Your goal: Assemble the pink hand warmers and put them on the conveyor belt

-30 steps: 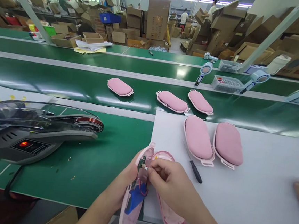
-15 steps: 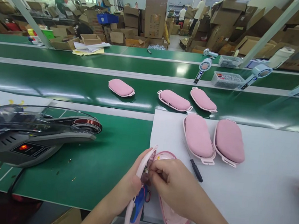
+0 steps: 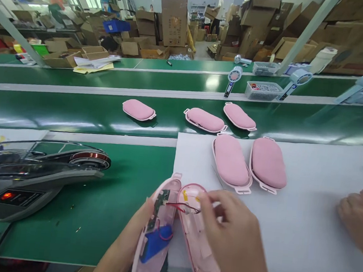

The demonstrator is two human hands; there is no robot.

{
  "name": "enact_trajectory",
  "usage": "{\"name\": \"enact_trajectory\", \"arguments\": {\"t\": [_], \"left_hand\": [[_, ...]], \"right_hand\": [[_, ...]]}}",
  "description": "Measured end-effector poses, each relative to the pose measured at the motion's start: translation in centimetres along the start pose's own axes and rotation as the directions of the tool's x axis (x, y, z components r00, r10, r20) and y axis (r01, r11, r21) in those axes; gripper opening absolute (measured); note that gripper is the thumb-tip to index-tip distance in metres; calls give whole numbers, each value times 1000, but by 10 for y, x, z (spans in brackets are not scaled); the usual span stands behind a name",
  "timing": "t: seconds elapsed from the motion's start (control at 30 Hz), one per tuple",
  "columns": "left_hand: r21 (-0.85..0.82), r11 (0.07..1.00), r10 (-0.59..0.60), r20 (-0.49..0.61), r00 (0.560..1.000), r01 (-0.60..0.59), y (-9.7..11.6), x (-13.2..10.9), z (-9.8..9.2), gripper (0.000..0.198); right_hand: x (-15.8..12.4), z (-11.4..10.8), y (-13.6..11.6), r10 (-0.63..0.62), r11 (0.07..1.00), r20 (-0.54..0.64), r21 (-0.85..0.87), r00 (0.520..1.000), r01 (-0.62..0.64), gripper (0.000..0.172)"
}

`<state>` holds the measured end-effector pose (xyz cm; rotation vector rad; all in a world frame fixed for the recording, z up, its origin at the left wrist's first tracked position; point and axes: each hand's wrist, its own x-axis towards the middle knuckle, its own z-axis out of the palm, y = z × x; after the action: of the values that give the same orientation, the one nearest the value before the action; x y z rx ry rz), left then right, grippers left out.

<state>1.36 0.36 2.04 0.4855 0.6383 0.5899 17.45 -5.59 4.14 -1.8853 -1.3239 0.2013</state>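
Note:
My left hand (image 3: 133, 229) is closed round the edge of a pink shell half (image 3: 165, 217), tilted so its inside shows. In that half sit a green circuit board (image 3: 159, 204) and a blue wrapped block (image 3: 157, 243). Red and black wires (image 3: 183, 207) run from the board towards the other pink shell half (image 3: 192, 234), which lies open on the white sheet. Over its right side is my right hand (image 3: 237, 229), fingers curled and thumb near the wire ends; whatever it grips is hidden. A thin metal shaft (image 3: 218, 176) shows beyond it.
Two pink padded cases (image 3: 232, 159) lie ahead on the white sheet (image 3: 306, 231); several more rest on the green belt (image 3: 91, 109). A grey and clear machine (image 3: 38, 178) stands at left. Another person's hand (image 3: 359, 215) is at right. Handheld fans (image 3: 234, 75) and a screw box (image 3: 263, 91) sit farther back.
The left shell half has turned open, showing its board and blue block. My right hand has moved right, off the board, leaving the wires stretched across. The view has shifted right.

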Motion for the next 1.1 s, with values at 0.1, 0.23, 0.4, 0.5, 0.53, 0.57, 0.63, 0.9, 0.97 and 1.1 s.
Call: {"name": "enact_trajectory", "arguments": {"t": [0.1,0.23,0.4,0.5,0.53,0.57,0.63,0.9,0.97,1.1], "left_hand": [[9,1000,-25,-100,995,26,9,1,-4,63],[121,993,33,-248,968,-3,20,7,-9,55],[173,982,8,-405,914,69,22,11,-17,46],[168,983,5,-430,903,74,19,11,-18,40],[177,982,21,-433,901,62,19,11,-17,38],[188,981,40,-429,902,46,18,11,-17,36],[210,978,74,-414,907,16,17,12,-16,34],[213,977,84,-391,917,1,15,14,-18,34],[204,979,83,-392,916,-2,15,14,-19,33],[195,981,86,-393,915,-8,15,15,-21,33]], "right_hand": [[-19,1,43,5,953,-241,-294,970,-78,27],[-36,13,83,-40,900,-257,-429,966,-77,38],[-35,3,59,27,992,-377,-105,926,-72,10],[-35,-14,30,197,957,-416,278,888,-82,11],[-36,-17,22,229,925,-407,375,884,-67,11],[-38,-19,16,230,888,-388,458,893,-29,12],[-40,-16,9,149,803,-342,589,928,88,14],[-40,35,13,-260,737,-61,633,964,239,27],[-38,42,12,-263,802,-66,540,963,256,30],[-36,45,12,-292,820,-89,489,952,297,27]]}}
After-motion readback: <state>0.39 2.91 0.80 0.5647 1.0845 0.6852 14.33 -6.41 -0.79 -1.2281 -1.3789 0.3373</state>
